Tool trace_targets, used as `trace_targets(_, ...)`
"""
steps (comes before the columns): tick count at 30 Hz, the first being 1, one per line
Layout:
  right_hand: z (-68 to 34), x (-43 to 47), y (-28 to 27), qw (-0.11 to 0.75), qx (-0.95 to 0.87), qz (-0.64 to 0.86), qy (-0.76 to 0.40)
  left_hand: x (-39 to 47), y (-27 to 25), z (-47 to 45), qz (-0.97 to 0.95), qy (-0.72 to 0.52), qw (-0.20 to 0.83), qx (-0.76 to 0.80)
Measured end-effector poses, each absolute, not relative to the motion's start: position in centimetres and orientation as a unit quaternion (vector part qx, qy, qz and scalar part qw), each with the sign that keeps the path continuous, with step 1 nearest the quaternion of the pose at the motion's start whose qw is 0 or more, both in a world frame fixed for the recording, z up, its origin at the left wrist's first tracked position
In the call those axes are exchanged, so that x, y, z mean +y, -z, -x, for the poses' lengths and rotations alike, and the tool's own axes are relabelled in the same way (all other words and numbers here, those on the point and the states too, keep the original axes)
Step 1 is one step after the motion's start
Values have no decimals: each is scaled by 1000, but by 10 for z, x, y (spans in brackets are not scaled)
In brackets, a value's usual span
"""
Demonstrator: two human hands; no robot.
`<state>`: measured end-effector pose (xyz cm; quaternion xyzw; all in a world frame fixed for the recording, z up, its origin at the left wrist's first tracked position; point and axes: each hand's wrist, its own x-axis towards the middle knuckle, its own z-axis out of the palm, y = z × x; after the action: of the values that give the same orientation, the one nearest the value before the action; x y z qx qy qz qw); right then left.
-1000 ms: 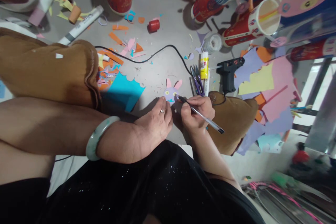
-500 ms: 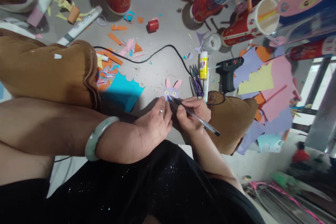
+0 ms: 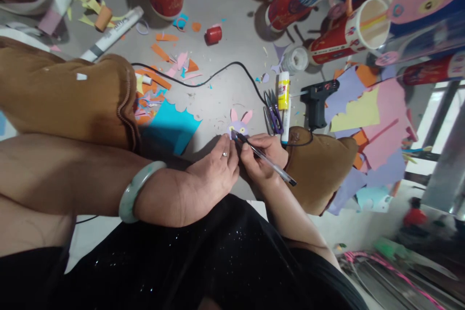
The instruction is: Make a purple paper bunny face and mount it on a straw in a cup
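Note:
A small paper rabbit face (image 3: 238,126), purple with pink ears and yellow eyes, lies on the table. My left hand (image 3: 218,160), fingers together, holds it by its lower left edge; the fingers hide that edge. In my right hand (image 3: 267,155) a clear-barrelled gel pen (image 3: 272,164) is gripped, its tip at the face just below the left eye. Beside the right hand lie purple-handled thread snips (image 3: 274,114), a yellow glue stick (image 3: 283,91) and a white marker (image 3: 286,126).
A hot glue gun (image 3: 316,101) stands at the right, with a black cord running across the table. Red paper cups (image 3: 334,46) crowd the back. Blue paper (image 3: 176,126) and scraps lie left, coloured sheets (image 3: 388,121) right. Brown cushions (image 3: 65,92) flank my arms.
My right hand has shifted slightly and the pen is steeper, its back end moved left. The pen tip stays at the rabbit face. My left hand keeps its place.

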<state>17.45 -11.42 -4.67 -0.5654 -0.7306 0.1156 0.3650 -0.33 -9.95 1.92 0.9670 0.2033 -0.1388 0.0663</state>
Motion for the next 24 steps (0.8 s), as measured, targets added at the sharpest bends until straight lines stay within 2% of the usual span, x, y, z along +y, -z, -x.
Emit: trace_targets(24, -173, -112, 44, 372, -737, 546, -141, -94, -27, 1, -960, 179, 83, 197)
